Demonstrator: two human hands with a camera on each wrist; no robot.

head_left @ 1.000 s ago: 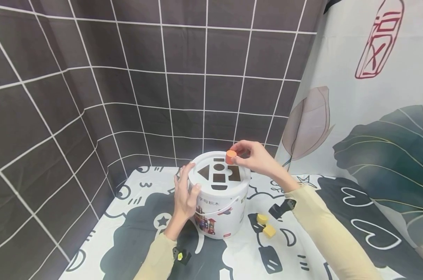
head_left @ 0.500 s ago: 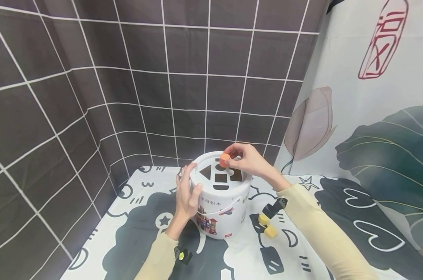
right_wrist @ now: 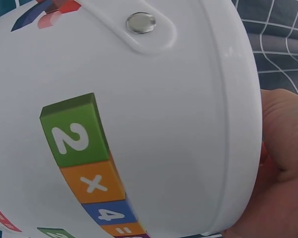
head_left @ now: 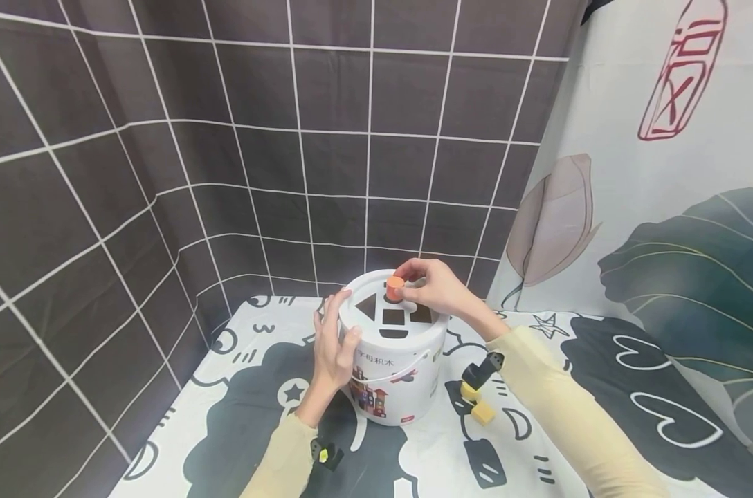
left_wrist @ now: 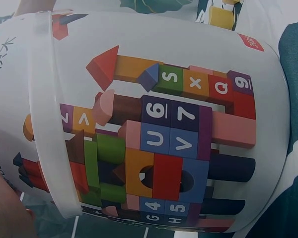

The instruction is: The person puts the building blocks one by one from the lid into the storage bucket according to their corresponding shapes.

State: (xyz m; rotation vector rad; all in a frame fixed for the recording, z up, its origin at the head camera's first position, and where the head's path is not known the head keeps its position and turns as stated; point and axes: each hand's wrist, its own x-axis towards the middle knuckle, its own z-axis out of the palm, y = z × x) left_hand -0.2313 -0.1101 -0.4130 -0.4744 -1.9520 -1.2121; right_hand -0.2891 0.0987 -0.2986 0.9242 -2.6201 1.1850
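A white bucket (head_left: pixel 395 384) with a shape-sorter lid (head_left: pixel 367 325) stands upright in the head view. Over the round hole in that lid is an orange cylinder block (head_left: pixel 394 286), pinched between the thumb and fingers of my right hand (head_left: pixel 435 285). My left hand (head_left: pixel 333 346) rests against the bucket's left side and rim, its fingers straight and spread. The left wrist view is filled by the printed bucket wall (left_wrist: pixel 268 99) and its white handle (left_wrist: pixel 52 124). In the right wrist view, part of my right hand (right_wrist: pixel 280 173) shows past the rim; the block is mostly hidden there.
Two yellow blocks, one a cube-like piece (head_left: pixel 483 413) and one partly hidden by the black wrist device (head_left: pixel 482 371), lie right of the bucket. The cloth (head_left: pixel 252 401) has a cartoon print. A dark grid-patterned curtain (head_left: pixel 327 166) hangs behind.
My right hand has moved left with the orange cylinder block, from the lid's right rear to above the round hole, and a little lower. The left hand stays on the bucket.
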